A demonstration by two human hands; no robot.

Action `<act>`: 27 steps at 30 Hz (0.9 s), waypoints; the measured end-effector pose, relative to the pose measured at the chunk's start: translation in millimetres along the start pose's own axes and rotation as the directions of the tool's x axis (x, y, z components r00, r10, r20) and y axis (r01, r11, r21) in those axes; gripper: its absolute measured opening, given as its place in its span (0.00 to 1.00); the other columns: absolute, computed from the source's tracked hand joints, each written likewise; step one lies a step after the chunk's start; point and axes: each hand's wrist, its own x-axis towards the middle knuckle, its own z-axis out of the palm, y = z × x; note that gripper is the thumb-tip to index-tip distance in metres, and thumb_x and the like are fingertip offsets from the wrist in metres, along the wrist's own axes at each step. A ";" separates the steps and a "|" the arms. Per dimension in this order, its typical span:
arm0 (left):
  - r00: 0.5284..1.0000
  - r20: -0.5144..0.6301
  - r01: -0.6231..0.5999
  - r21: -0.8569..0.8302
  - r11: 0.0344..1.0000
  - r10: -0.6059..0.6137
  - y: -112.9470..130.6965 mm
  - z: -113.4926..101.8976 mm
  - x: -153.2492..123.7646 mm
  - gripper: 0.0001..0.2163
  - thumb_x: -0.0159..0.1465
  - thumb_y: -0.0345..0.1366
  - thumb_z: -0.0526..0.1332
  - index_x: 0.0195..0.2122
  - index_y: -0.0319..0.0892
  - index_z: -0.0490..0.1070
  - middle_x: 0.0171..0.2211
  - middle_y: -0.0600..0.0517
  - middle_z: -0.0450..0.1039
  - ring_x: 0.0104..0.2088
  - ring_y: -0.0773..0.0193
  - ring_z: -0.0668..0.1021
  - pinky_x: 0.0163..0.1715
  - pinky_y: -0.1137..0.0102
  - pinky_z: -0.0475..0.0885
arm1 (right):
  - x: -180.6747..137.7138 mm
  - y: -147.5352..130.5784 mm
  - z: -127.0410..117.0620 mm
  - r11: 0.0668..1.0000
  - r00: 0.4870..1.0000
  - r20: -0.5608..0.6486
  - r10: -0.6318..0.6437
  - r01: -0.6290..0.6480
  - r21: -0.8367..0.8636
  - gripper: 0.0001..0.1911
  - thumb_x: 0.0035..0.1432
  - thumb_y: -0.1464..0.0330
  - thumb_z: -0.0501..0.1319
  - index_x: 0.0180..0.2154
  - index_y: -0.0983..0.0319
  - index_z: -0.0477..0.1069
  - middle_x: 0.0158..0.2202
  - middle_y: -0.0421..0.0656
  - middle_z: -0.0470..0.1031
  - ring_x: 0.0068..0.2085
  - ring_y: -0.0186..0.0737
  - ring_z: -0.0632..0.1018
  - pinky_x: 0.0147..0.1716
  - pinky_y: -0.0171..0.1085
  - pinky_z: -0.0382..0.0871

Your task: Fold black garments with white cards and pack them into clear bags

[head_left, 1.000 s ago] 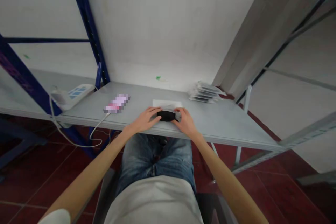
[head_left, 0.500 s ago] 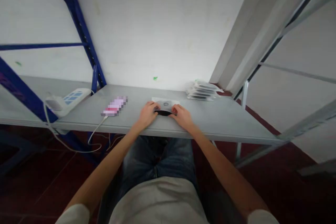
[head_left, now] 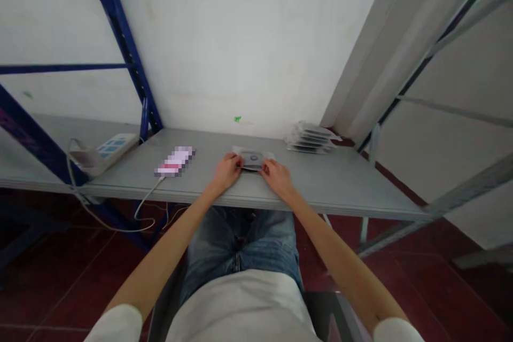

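Observation:
A small translucent plastic pouch [head_left: 253, 157] lies on the grey table in front of me, with a round dark mark on its middle. What it contains is too small to make out. My left hand [head_left: 228, 171] is closed in a pinch on the pouch's near left corner. At the near right corner, the fingers of my right hand [head_left: 277, 175] are pinched on the same pouch. A thin dark strip shows along its near edge, between the hands.
Several similar pouches are stacked [head_left: 309, 138] at the back right of the table [head_left: 340, 184]. On the left lies a blurred-out phone [head_left: 175, 162] on a white cable [head_left: 146, 200]. A white power strip [head_left: 114, 152] stands beside a blue rack post [head_left: 128, 59].
The wide black opening or strip at the pouch's near edge has narrowed to a thin line. Both hands have stayed at the near corners, shifting only slightly.

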 end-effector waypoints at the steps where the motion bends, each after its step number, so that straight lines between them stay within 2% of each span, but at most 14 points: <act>1: 1.000 -0.006 -0.007 0.002 1.000 0.007 0.7 -0.2 -1.1 0.08 0.61 0.26 0.61 0.38 0.45 0.75 0.43 0.47 0.75 0.50 0.51 0.77 0.51 0.60 0.74 | -0.6 -0.2 -0.4 1.000 1.000 -0.002 -0.001 0.001 0.000 0.03 0.70 0.66 0.62 0.42 0.57 0.74 0.40 0.42 0.79 0.38 0.42 0.78 0.35 0.37 0.64; 4: 0.999 -0.025 -0.029 0.010 1.000 0.030 3.8 -1.6 -5.2 0.07 0.63 0.32 0.63 0.42 0.45 0.74 0.44 0.47 0.75 0.52 0.51 0.76 0.53 0.59 0.74 | -2.5 -0.6 -1.2 1.000 1.000 -0.014 -0.018 0.018 0.015 0.03 0.70 0.65 0.62 0.42 0.57 0.74 0.40 0.42 0.79 0.38 0.42 0.78 0.35 0.36 0.64; 8: 0.999 -0.009 -0.036 0.032 0.999 0.037 6.7 -4.7 -7.4 0.07 0.64 0.37 0.65 0.43 0.46 0.75 0.45 0.47 0.76 0.52 0.51 0.77 0.53 0.60 0.74 | -4.0 -0.6 -1.6 1.000 1.000 -0.012 -0.022 0.022 0.013 0.04 0.70 0.65 0.62 0.43 0.56 0.74 0.40 0.42 0.79 0.39 0.42 0.78 0.36 0.37 0.65; 12: 1.000 0.027 -0.013 0.095 0.995 0.011 6.5 -7.2 -3.2 0.04 0.66 0.33 0.63 0.41 0.46 0.76 0.43 0.47 0.77 0.49 0.51 0.78 0.48 0.61 0.75 | -3.7 -2.0 -1.7 0.999 0.999 -0.007 -0.037 0.037 -0.018 0.05 0.71 0.65 0.60 0.45 0.55 0.75 0.42 0.44 0.79 0.41 0.44 0.79 0.37 0.37 0.66; 16: 0.999 0.038 0.017 0.130 0.991 -0.022 3.9 -6.1 3.2 0.06 0.67 0.29 0.60 0.39 0.45 0.77 0.41 0.45 0.77 0.46 0.50 0.79 0.45 0.61 0.74 | -2.0 -2.2 -1.5 0.997 0.999 -0.007 -0.053 0.052 -0.058 0.07 0.72 0.68 0.58 0.46 0.55 0.75 0.44 0.46 0.78 0.43 0.46 0.78 0.38 0.38 0.66; 19: 0.999 0.045 -0.010 0.049 0.999 0.008 -0.1 -6.4 2.0 0.04 0.65 0.31 0.62 0.38 0.44 0.77 0.41 0.47 0.77 0.46 0.52 0.79 0.47 0.62 0.74 | -4.6 -1.1 -2.5 0.998 0.999 -0.035 -0.031 0.029 -0.060 0.06 0.71 0.67 0.59 0.45 0.55 0.75 0.43 0.47 0.78 0.45 0.48 0.77 0.39 0.39 0.66; 22: 1.000 -0.018 -0.027 -0.085 0.996 0.025 -8.0 -12.3 -5.9 0.08 0.64 0.41 0.67 0.41 0.45 0.78 0.44 0.48 0.77 0.49 0.54 0.78 0.47 0.64 0.74 | -12.5 -1.9 -5.7 0.998 0.994 -0.103 -0.019 0.014 -0.054 0.07 0.71 0.62 0.61 0.44 0.56 0.76 0.43 0.47 0.78 0.48 0.50 0.75 0.43 0.41 0.67; 25: 0.985 -0.125 0.103 -0.122 0.987 -0.118 -20.1 -22.8 -11.5 0.14 0.67 0.47 0.62 0.44 0.44 0.79 0.45 0.46 0.78 0.46 0.55 0.79 0.44 0.65 0.74 | -18.3 -8.9 -9.4 0.998 0.981 -0.194 -0.017 0.004 -0.069 0.13 0.71 0.56 0.60 0.45 0.58 0.76 0.46 0.50 0.77 0.51 0.54 0.73 0.51 0.46 0.64; 27: 0.961 -0.103 0.246 -0.101 0.964 -0.256 -29.2 -29.2 -9.5 0.16 0.69 0.48 0.59 0.43 0.42 0.79 0.41 0.46 0.80 0.41 0.55 0.80 0.43 0.64 0.74 | -15.9 -18.2 -9.6 0.996 0.975 -0.213 -0.063 0.049 -0.072 0.14 0.72 0.57 0.59 0.50 0.58 0.76 0.51 0.51 0.77 0.54 0.54 0.72 0.56 0.49 0.62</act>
